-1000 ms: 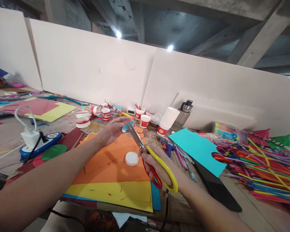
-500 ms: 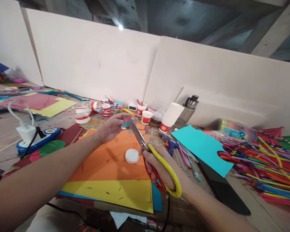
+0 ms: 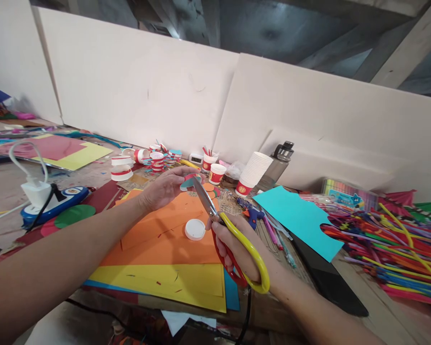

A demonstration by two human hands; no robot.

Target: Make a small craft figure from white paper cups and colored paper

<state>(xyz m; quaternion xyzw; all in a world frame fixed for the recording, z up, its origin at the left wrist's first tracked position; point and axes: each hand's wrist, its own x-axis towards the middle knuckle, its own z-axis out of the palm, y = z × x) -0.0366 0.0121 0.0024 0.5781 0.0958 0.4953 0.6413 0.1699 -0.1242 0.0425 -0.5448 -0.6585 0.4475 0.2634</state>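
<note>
Left hand (image 3: 164,189) fingers pinch a small paper piece (image 3: 187,182); right hand (image 3: 237,249) fingers grasp scissors (image 3: 230,235), blades at the piece; white cap (image 3: 195,229) on orange paper (image 3: 158,235).

Yellow-and-red-handled scissors (image 3: 217,219) slant up-left, blade tips meeting a small teal-and-red paper piece (image 3: 187,182) held aloft.

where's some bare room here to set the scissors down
Free for the scissors: the orange paper left of the white lid, the yellow paper along the near edge, and the teal sheet between the pens and straws. Crowded: around the cups at the back.
</note>
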